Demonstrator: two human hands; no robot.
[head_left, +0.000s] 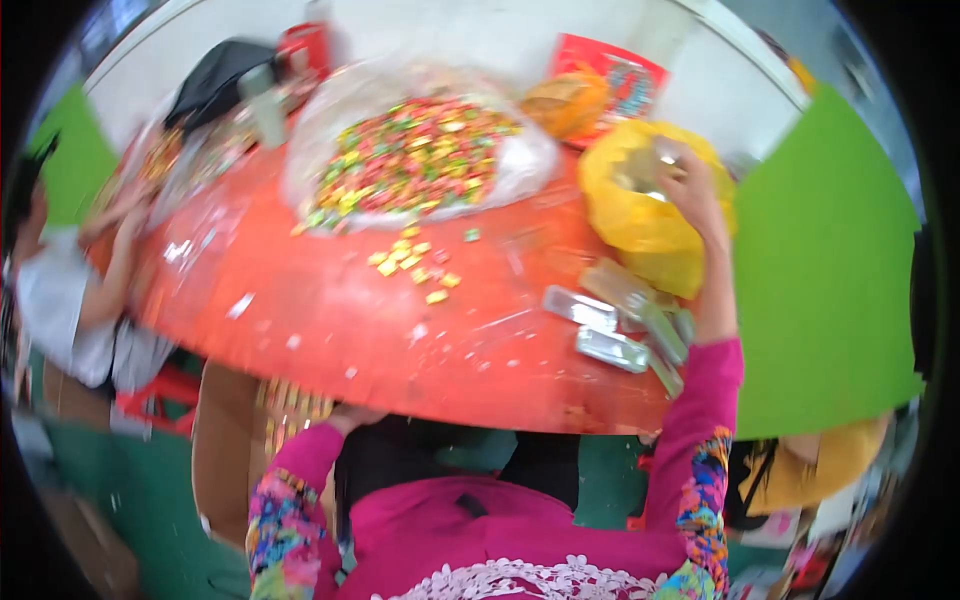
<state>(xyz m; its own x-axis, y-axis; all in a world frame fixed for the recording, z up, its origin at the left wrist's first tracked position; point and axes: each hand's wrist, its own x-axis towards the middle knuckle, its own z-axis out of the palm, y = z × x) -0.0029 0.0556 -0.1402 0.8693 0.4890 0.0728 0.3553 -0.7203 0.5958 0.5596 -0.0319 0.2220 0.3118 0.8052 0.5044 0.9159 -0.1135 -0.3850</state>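
The right hand is seen curled, hold unclear, at the far-right yellow bag; the near-left hand's grip cannot be told.

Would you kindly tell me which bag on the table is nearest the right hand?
The yellow bag: the right hand is at its open mouth, while the orange bag and the large clear bag lie farther left.
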